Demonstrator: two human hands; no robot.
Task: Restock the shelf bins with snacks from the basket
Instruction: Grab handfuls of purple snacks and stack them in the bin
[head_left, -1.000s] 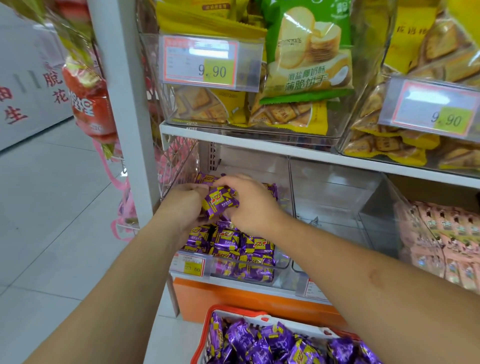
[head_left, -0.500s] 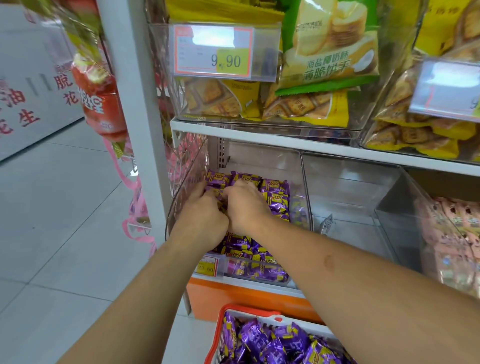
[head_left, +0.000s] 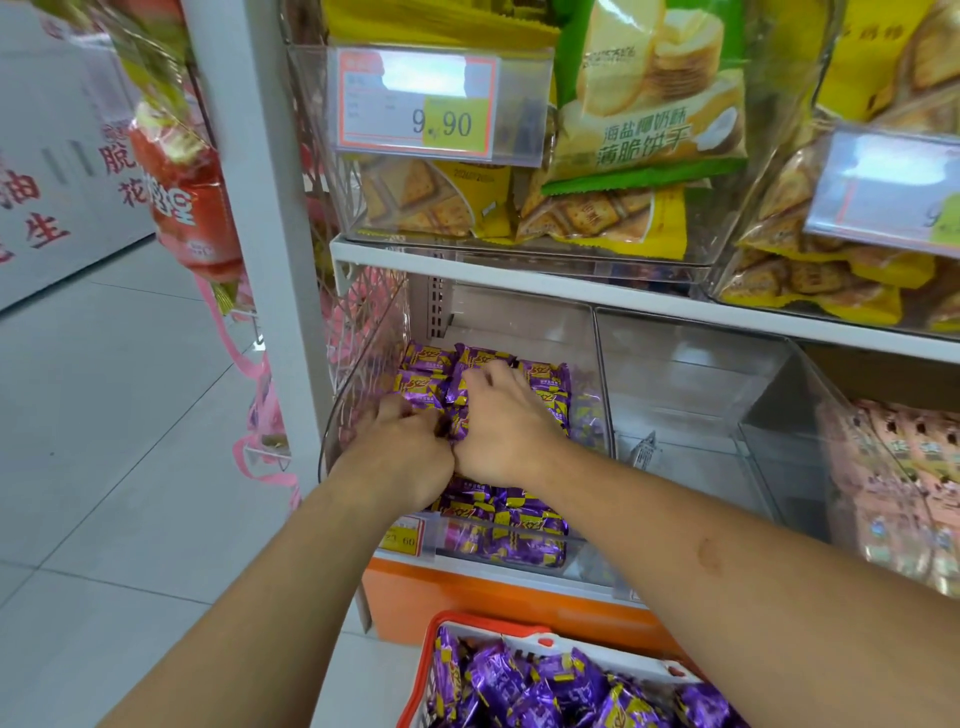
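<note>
Purple snack packs (head_left: 540, 382) fill the back of the clear bin (head_left: 358, 395) on the low shelf. Both hands are down inside that bin, side by side and touching. The left hand (head_left: 400, 457) has its fingers curled round some purple packs, and the right hand (head_left: 498, 426) has its fingers curled over packs too, pressing them into the row. More purple packs wait in the red basket (head_left: 483, 626) on the floor, right under the arms.

To do this part well, I think the person should push the packs flat and snug against the ones at the back, so no gap is left. They should let go slowly, so nothing slides forward. The front of the bin is already packed, so new packs should go in the middle.

Next to it is an empty clear bin (head_left: 691, 395), which may need filling later.

A second ago the hands were higher and held one pack up between them. Now they have dropped lower and deeper into the bin, and that pack is down among the others. The view has also moved in closer to the shelf.
</note>
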